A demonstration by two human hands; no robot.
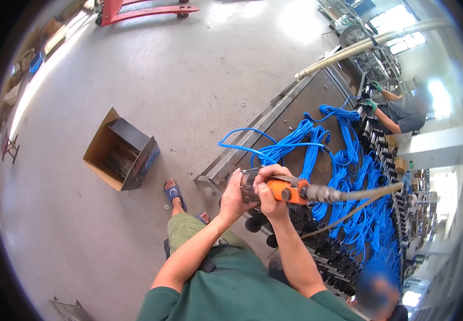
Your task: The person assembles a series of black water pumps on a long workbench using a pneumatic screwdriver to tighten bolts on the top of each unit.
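Observation:
My right hand (275, 192) is wrapped round an orange air tool (289, 191) with a grey fitting and a pale hose (370, 191) running off to the right. My left hand (235, 199) is closed against a dark, partly see-through piece (249, 182) at the tool's front end; what this piece is I cannot make out. Just beyond both hands, bundled blue cords (290, 143) lie on the dark workbench (293, 112), and one loop hangs past its near edge. Below my right hand sit several black round parts (253, 224) along the bench.
An open cardboard box (114, 147) stands on the floor to the left, near my sandalled feet. A red pallet jack (145, 10) is at the far left. Across the bench works a person in green gloves (371, 104); another person (376, 291) is at the lower right. A pale pole (344, 53) crosses the bench's far end.

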